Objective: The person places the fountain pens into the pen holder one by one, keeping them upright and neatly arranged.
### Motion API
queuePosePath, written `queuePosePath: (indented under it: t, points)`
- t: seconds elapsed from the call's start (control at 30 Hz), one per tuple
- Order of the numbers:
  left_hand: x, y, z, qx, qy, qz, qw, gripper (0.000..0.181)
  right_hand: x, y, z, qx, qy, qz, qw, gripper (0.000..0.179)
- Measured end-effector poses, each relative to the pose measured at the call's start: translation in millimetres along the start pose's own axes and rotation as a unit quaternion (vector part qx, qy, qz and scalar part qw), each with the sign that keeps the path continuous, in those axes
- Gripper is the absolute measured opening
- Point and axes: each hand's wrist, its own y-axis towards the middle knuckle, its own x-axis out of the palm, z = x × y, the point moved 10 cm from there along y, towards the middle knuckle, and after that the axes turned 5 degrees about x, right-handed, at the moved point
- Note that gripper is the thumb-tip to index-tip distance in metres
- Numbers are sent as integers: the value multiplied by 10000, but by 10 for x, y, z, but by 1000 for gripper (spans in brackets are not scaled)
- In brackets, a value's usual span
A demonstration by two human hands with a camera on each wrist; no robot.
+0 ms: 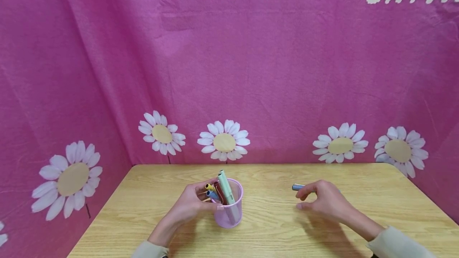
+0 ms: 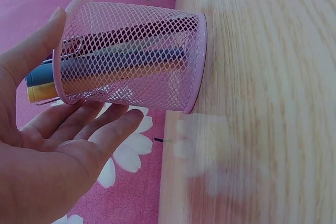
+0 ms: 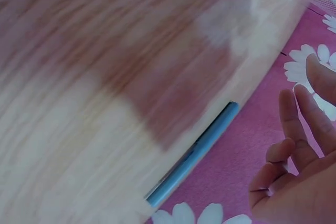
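A pink mesh pen cup (image 1: 228,218) stands upright on the table, holding a mint-green marker (image 1: 226,186), a dark red pen (image 1: 219,194), a yellow one (image 1: 209,187) and a blue one (image 1: 212,195). My left hand (image 1: 188,204) holds the cup near its rim, thumb at the front and fingers round the far side. On the right, a blue pen (image 1: 297,187) lies on the table, mostly hidden behind my right hand (image 1: 324,200). In the right wrist view that hand is apart from the pen, fingers loosely bent, with nothing in them.
The wooden table (image 1: 269,234) ends at a pink cloth (image 1: 279,71) printed with white daisies and lettering, which hangs behind it and at both sides. Open table surface lies between the cup and the loose pen.
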Motion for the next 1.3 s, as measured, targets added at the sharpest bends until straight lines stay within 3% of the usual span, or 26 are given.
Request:
queuePosePath:
  t: [0.63, 0.87, 1.3]
  points:
    - [-1, -7, -2, -7, 85, 15, 10000, 79, -112, -40, 432, 385, -500, 84, 9980, 29]
    - [1, 1, 7, 20, 53, -2, 10000, 78, -193, 69, 572, 500, -748, 222, 9957, 27]
    - [5, 9, 14, 132, 24, -18, 9999, 76, -118, 358, 654, 187, -1292, 107, 9914, 39]
